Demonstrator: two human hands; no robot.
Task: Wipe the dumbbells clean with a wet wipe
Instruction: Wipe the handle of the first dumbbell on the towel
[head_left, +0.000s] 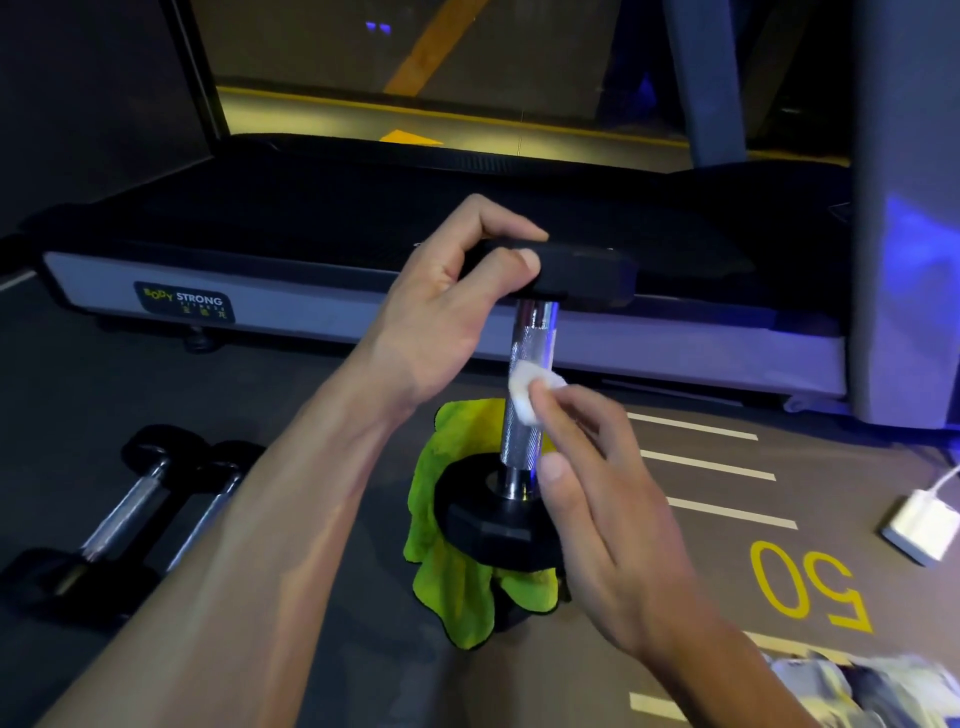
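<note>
The black-ended dumbbell with a knurled chrome handle (524, 405) stands upright on a lime-green cloth (452, 577) on the floor. The left hand (447, 322) clamps its top end, while the right hand (597, 499) pinches a small white wet wipe (524, 389) against the handle. It looks heavy, rigid and tippy, so steadying the top end seems wise.

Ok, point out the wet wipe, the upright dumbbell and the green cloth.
wet wipe (524, 387), head view, its folded white middle.
upright dumbbell (527, 410), head view, knurled handle.
green cloth (452, 577), head view, lower fold.

Bare forearms, bare hands (447, 322), sleeveless.
</note>
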